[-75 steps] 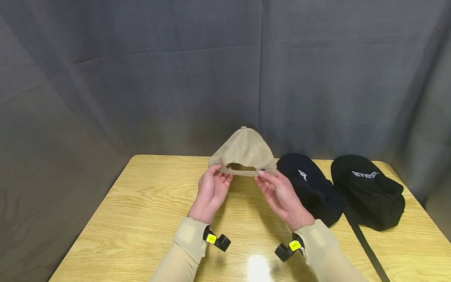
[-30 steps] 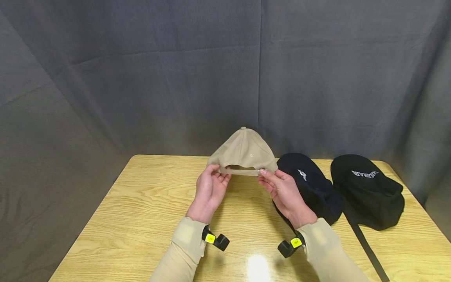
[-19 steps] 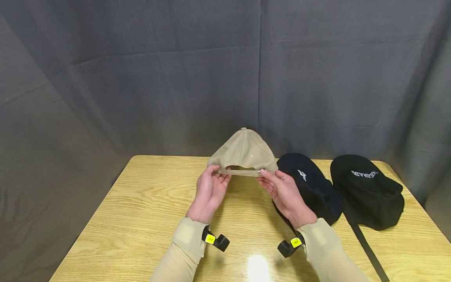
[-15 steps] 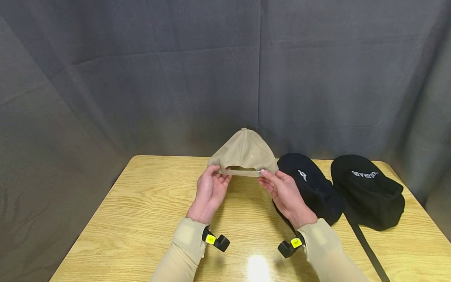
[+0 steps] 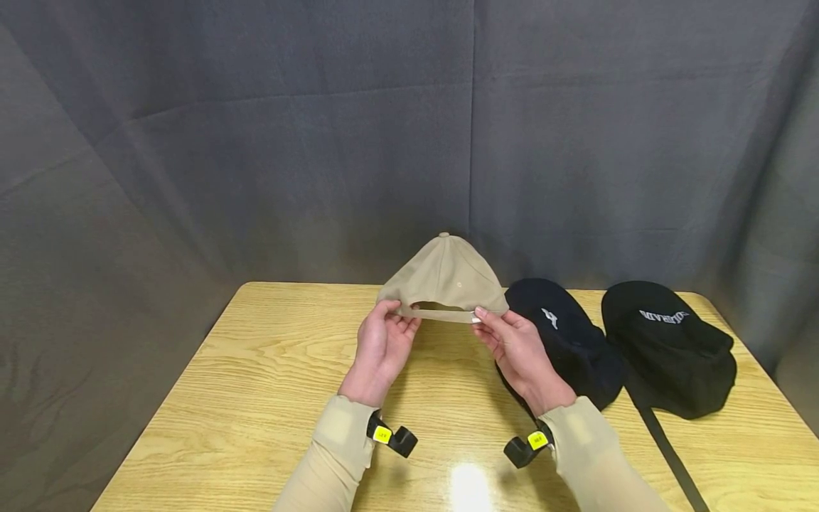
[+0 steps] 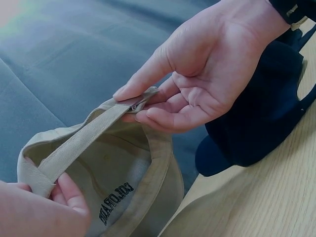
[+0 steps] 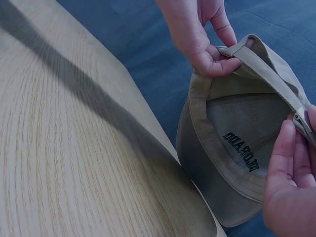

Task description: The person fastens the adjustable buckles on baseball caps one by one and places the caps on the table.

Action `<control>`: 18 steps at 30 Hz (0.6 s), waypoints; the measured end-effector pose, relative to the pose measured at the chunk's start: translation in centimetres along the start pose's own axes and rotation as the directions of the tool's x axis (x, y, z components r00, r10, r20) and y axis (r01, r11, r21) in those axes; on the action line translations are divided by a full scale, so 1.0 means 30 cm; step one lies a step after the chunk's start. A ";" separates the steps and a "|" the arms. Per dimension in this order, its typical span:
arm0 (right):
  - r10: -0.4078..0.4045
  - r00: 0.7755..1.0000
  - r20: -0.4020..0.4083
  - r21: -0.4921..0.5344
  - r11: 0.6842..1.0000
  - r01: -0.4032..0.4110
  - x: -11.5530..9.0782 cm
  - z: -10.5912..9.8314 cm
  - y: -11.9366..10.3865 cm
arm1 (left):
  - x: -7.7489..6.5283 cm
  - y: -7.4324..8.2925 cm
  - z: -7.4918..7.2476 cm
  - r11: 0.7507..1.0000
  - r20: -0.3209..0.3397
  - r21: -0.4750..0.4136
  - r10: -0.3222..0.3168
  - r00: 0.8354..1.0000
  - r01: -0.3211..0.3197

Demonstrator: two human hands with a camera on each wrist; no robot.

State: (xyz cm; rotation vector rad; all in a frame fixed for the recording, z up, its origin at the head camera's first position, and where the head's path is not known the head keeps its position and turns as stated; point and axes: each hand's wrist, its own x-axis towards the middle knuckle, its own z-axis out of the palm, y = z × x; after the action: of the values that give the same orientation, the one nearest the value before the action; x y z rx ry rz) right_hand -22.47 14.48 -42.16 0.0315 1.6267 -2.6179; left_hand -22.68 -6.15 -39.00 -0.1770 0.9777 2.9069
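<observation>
A beige baseball cap [image 5: 441, 274] is held up in front of me, its back opening and strap facing me. My left hand [image 5: 384, 348] pinches the cap's back edge at the strap's left end, thumb on top. At the other end, my right hand [image 5: 518, 355] pinches the strap by its small metal buckle. In the left wrist view the strap [image 6: 84, 140] runs taut between the two hands, over the hollow of the cap. Dark lettering [image 7: 242, 150] shows inside the crown in the right wrist view.
On the wooden table [image 5: 256, 384], a navy cap [image 5: 563, 341] with a white emblem lies right of my right hand. Beside it is a black cap [image 5: 668, 348] with white lettering, its strap [image 5: 672, 455] trailing toward the front. A grey curtain [image 5: 345, 156] hangs behind.
Since the earliest frame my right hand has shifted slightly right along the strap, and the metal buckle now shows by its thumb. The cap stays held in both hands.
</observation>
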 end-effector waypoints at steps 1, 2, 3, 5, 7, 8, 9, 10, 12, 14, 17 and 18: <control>0.002 1.000 -0.002 0.000 1.000 -0.002 0.000 0.001 0.000 | 0.000 0.000 0.000 1.000 0.000 -0.001 -0.001 1.000 0.001; 0.003 1.000 -0.005 0.002 1.000 -0.003 0.000 0.001 0.001 | -0.001 0.000 0.000 1.000 0.001 -0.001 -0.002 1.000 0.002; 0.004 1.000 -0.004 0.002 1.000 -0.004 -0.001 0.003 0.001 | -0.001 0.000 0.001 1.000 0.000 -0.005 -0.003 1.000 0.003; 0.007 1.000 0.006 0.007 1.000 -0.007 -0.002 0.007 0.001 | -0.002 0.000 0.002 1.000 0.000 -0.010 -0.004 1.000 0.004; 0.011 1.000 0.018 0.015 1.000 -0.011 -0.003 0.012 0.000 | -0.002 0.000 0.004 1.000 0.003 -0.011 -0.008 1.000 0.008; 0.014 1.000 0.026 0.020 1.000 -0.014 -0.004 0.014 0.000 | -0.002 0.000 0.005 1.000 0.006 -0.012 -0.011 1.000 0.011; 0.019 0.999 0.034 0.026 0.999 -0.019 -0.005 0.016 -0.002 | -0.002 0.000 0.006 1.000 0.009 -0.010 -0.013 1.000 0.013; 0.025 0.999 0.039 0.035 0.999 -0.026 -0.006 0.018 -0.003 | -0.002 -0.001 0.006 1.000 0.013 -0.008 -0.015 1.000 0.015; 0.041 0.998 0.044 0.065 0.997 -0.044 -0.008 0.021 -0.005 | -0.002 -0.001 0.006 1.000 0.018 -0.004 -0.018 1.000 0.018; 0.059 0.997 0.051 0.114 0.991 -0.064 -0.010 0.024 -0.009 | 0.000 -0.001 0.005 1.000 0.017 -0.002 -0.017 1.000 0.017; 0.072 0.995 0.061 0.191 0.978 -0.083 -0.012 0.028 -0.015 | 0.002 -0.002 0.005 1.000 0.012 0.002 -0.013 1.000 0.013; 0.073 0.995 0.066 0.212 0.974 -0.085 -0.012 0.029 -0.018 | 0.003 -0.002 0.005 1.000 0.011 0.005 -0.011 1.000 0.011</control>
State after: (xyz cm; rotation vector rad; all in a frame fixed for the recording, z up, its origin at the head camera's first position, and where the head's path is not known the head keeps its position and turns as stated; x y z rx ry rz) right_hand -22.12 13.96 -41.29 0.0293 1.2912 -2.6930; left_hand -22.77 -6.02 -38.93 -0.1653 0.9781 2.8921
